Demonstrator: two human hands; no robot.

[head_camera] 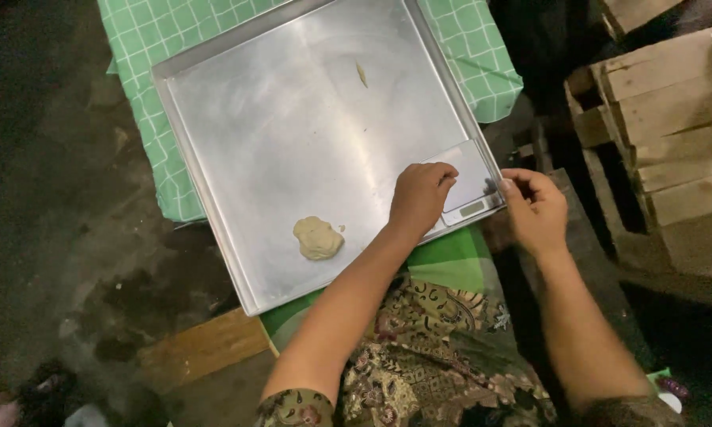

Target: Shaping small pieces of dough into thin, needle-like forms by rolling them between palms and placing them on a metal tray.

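Head view, dim surroundings; floor at left dark and hard to read, and the shapes at the bottom left corner cannot be identified. Tray [277,119], square, metal, shallow rim, sits tilted on a green checked cloth [471,47]; its far corner is cut off by the top edge. Contents: 1 flattened dough lump [318,237] near the front edge, 1 small dough smear [361,74] toward the far side, and a flat scale [467,178] in the right front corner. The scale's near left part is hidden under the left hand [421,196]; its small display shows, reading illegible. Left hand lies knuckles up on the scale, fingers curled down; whether it grips anything cannot be told. Right hand [536,207] is at the tray's right rim just beside the scale, fingers bent, loosely open, thumb tip near the scale's edge; contact is uncertain. Wooden crates [672,119] at right, partly cut off. Patterned clothing [435,348] fills the bottom centre.
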